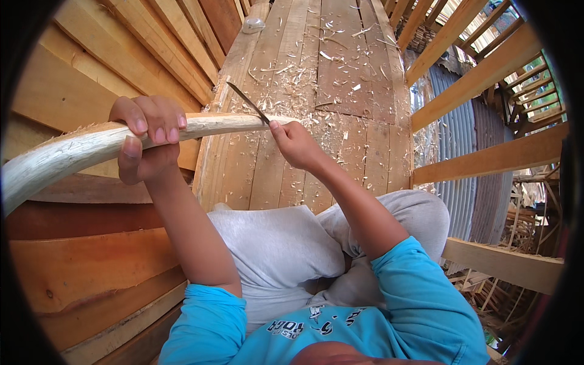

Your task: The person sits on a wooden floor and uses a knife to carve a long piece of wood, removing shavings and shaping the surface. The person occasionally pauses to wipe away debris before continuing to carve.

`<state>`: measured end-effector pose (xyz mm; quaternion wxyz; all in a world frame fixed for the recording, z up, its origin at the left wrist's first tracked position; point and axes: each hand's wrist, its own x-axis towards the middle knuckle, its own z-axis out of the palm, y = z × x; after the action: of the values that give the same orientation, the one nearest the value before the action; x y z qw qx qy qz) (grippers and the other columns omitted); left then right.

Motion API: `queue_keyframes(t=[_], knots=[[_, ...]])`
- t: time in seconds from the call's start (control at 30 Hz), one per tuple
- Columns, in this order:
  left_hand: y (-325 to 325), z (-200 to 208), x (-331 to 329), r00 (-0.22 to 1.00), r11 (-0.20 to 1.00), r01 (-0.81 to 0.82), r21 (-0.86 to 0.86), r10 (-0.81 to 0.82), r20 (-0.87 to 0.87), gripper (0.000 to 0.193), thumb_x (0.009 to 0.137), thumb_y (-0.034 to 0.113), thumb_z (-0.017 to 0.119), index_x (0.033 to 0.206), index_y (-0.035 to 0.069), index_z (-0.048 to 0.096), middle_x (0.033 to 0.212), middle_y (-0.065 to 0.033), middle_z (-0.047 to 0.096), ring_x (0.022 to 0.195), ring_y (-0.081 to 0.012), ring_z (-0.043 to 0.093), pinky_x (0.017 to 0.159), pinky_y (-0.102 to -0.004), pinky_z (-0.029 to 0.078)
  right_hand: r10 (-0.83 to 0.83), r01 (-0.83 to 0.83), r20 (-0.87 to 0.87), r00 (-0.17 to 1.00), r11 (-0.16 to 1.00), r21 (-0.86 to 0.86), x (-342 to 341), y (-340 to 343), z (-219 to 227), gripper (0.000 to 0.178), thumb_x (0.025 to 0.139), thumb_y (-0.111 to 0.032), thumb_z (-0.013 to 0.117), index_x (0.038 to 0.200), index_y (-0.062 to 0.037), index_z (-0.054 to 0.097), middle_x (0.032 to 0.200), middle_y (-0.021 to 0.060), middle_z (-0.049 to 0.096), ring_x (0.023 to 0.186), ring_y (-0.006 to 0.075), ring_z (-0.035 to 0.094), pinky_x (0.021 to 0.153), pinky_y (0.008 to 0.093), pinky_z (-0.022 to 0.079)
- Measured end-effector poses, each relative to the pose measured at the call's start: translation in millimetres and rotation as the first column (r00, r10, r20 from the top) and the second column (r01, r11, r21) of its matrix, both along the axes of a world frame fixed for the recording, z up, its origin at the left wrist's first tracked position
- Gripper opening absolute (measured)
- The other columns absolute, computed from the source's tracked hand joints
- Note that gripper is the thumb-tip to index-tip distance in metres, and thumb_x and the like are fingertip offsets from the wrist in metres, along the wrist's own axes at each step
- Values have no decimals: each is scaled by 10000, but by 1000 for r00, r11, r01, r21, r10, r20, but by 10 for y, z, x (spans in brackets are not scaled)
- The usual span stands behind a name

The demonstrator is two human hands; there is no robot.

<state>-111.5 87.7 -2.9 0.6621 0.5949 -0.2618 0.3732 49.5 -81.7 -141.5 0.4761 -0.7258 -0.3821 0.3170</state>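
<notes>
A long pale wooden pole (67,148), partly stripped of its brown skin, runs from the left edge of the view to the middle. My left hand (149,134) is wrapped around it, fingers over the top and thumb in front. At the pole's right end, my right hand (295,145) is closed around the handle of a knife, most of which the fist hides. The dark, narrow knife blade (246,100) points up and to the left, crossing the pole near its tip. Whether the edge bites into the wood cannot be made out.
Wood shavings (328,61) litter the plank floor (237,176) ahead of my crossed legs. Upright boards (103,243) form a wall close on the left. Wooden railing bars (486,159) stand at right, with corrugated metal sheeting (456,140) beyond. A small clear object (253,25) lies far off.
</notes>
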Motion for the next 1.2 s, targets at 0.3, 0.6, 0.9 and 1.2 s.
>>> queue_keyframes(t=[0.3,0.6,0.9,1.2], knots=[[-42,-2,81,996,997,77,-2,-77,52,192,857,236,631,915,99,511,725,-26,559,658,-153,555,700,-316,473,-301,426,434,849,876,-227,358,-308,-989,577,994,-414,429,642,22,566,621,219,612,574,390,546,617,484,434],[1,13,12,999,999,30,32,-31,44,214,856,246,665,903,102,513,723,-25,570,645,-150,565,688,-308,476,29,-22,40,999,987,-160,180,21,-158,585,998,-403,422,703,63,617,585,216,578,558,345,577,612,467,453],[0,-23,-59,998,1000,-1,22,0,58,213,864,258,650,910,111,503,713,-16,551,629,-139,552,683,-300,468,26,32,215,976,965,-262,-100,-17,369,531,982,-380,437,763,43,672,665,244,630,676,423,634,675,501,494],[-76,45,8,995,1000,-7,-21,9,99,248,825,219,741,856,89,531,654,-28,581,544,-146,583,600,-288,519,-19,62,140,990,950,-307,62,-9,150,561,975,-404,432,770,59,672,703,262,644,693,407,648,703,497,491]])
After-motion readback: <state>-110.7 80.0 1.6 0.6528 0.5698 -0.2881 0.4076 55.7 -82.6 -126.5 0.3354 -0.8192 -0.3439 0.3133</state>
